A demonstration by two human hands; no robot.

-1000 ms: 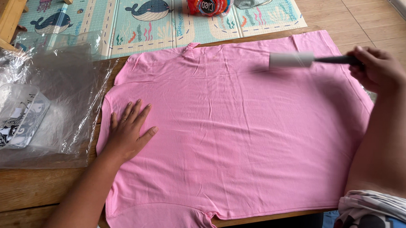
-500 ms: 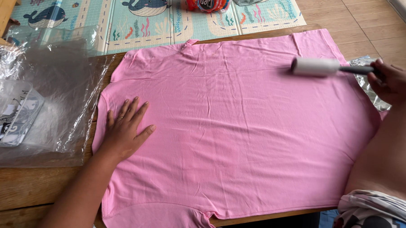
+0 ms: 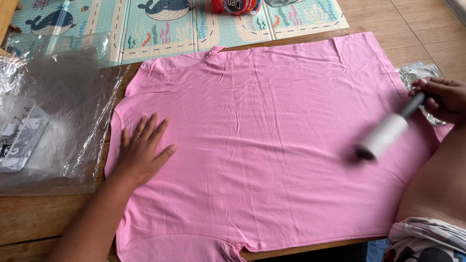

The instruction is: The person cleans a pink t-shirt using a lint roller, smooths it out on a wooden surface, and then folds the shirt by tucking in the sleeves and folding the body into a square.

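A pink T-shirt (image 3: pixel 274 143) lies spread flat over a wooden table (image 3: pixel 28 222). My left hand (image 3: pixel 142 153) rests palm down on the shirt near its left side, fingers spread. My right hand (image 3: pixel 451 100) grips the dark handle of a white lint roller (image 3: pixel 383 135) at the shirt's right side. The roller head is blurred and points down-left over the fabric.
Crumpled clear plastic bags (image 3: pixel 52 119) with a printed card inside cover the table's left part. Beyond the table lies a play mat with whale pictures (image 3: pixel 159 15), and a red round container (image 3: pixel 233 2) stands on it. Shiny plastic (image 3: pixel 418 73) shows at the right edge.
The lint roller has moved from the shirt's upper right down toward me along the right side, and now points diagonally. My left hand has stayed flat on the shirt.
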